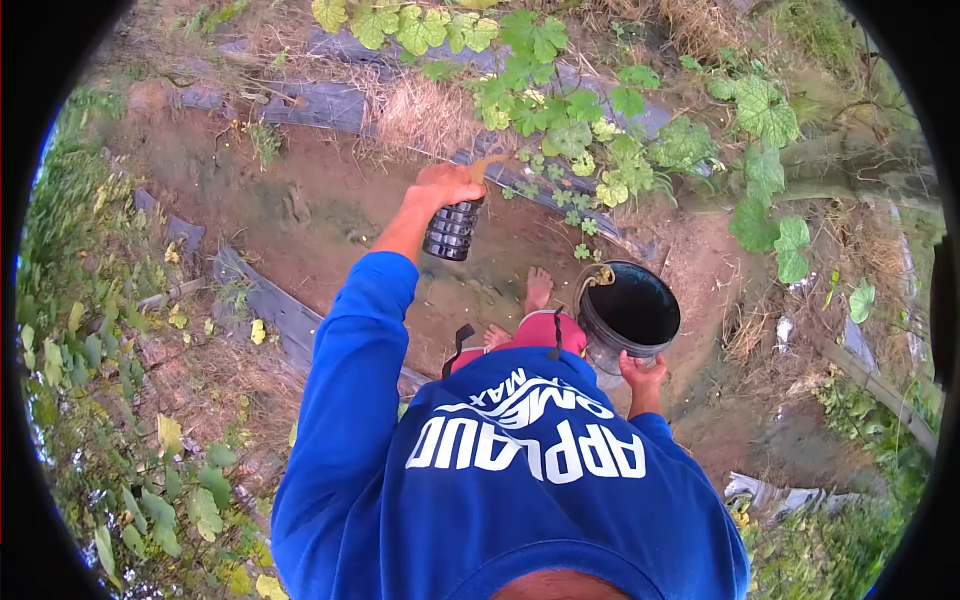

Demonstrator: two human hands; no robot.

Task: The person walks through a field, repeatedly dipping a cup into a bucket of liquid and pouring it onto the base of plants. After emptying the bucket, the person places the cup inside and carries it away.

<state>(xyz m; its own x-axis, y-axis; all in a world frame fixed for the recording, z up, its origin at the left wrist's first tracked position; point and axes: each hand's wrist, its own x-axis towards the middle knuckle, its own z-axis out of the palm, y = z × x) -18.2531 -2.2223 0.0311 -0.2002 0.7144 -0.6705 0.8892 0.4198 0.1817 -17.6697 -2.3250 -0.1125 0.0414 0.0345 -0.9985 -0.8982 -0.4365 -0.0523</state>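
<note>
My left hand (445,186) is stretched forward, its fingers closed round a dark ribbed plastic bottle (454,230). The bottle is tilted, and brown liquid (487,166) streams from its far end toward the leafy plants (570,120). At my right side, my right hand (643,370) grips the near rim of a black bucket (588,335). Dark liquid (630,303) shows inside it. A curved handle stands at the bucket's left edge.
A muddy furrow (300,200) runs under my bare feet (538,287). Torn dark plastic sheeting (320,106) edges the bed ahead, and more sheeting (262,297) lies behind on the left. A wooden pole (885,388) lies at the right. Weeds (165,500) grow at lower left.
</note>
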